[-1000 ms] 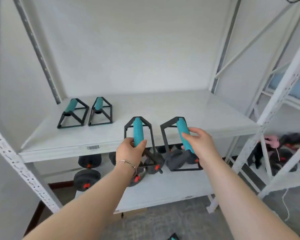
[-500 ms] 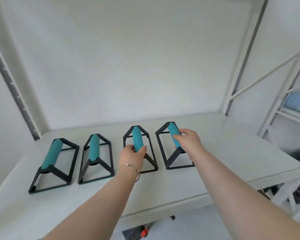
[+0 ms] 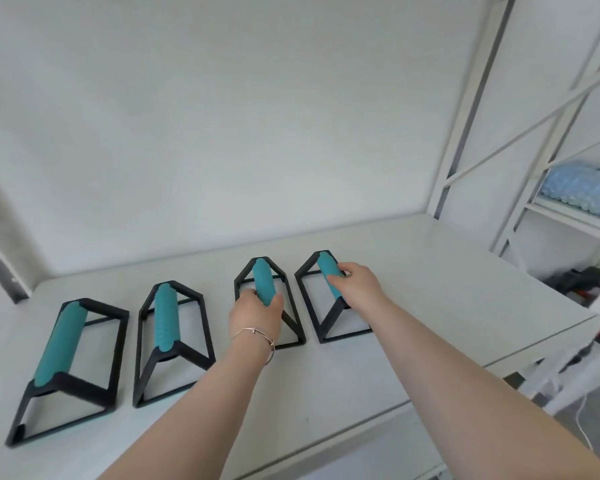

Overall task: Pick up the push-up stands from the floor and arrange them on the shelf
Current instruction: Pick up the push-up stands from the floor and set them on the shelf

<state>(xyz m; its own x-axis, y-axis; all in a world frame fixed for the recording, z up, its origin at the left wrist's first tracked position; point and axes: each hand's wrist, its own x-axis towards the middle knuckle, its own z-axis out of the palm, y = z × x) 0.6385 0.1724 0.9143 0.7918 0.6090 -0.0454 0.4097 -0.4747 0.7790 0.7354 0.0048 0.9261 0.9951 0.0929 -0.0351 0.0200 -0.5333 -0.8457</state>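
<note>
Several push-up stands with black frames and teal grips stand in a row on the white shelf (image 3: 447, 289). The leftmost stand (image 3: 61, 344) and the second stand (image 3: 166, 320) sit free. My left hand (image 3: 255, 315) is closed around the near end of the third stand's (image 3: 262, 282) teal grip. My right hand (image 3: 355, 285) grips the handle of the fourth stand (image 3: 326, 268), the rightmost one. Both held stands rest flat on the shelf board.
White shelf uprights and diagonal braces (image 3: 465, 133) rise at the right. A neighbouring rack holds a pale blue textured roll (image 3: 582, 188). Dark gear (image 3: 579, 282) lies lower right. The white wall stands close behind the shelf.
A second ago I held the two stands in front of the shelf edge. They came down onto the shelf beside the other two, and the view has since drawn closer.
</note>
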